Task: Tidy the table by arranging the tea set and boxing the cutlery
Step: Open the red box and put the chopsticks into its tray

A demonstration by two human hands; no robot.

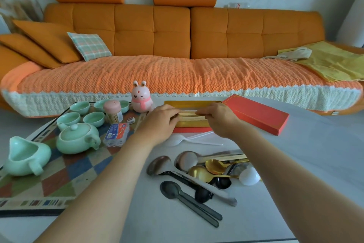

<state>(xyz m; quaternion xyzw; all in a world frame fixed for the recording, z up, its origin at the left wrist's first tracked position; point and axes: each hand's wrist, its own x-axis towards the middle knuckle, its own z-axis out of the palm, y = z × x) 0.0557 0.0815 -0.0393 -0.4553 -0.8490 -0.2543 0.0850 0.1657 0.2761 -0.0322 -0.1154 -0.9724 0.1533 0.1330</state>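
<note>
White desk (295,164) before an orange sofa (177,32). Left hand (159,122) and right hand (218,118), grips clamped on chopsticks (189,115) over the gold box (189,104). Five cups (93,118) and one teapot (77,138) on the mat (59,175); one pitcher (25,157) at its edge.

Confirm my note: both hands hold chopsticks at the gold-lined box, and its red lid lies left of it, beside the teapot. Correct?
Not quite. The head view shows the red lid lying right of the gold-lined box, on the opposite side from the teapot. The rest stands: the left hand and right hand both hold the chopsticks at the box.
</note>
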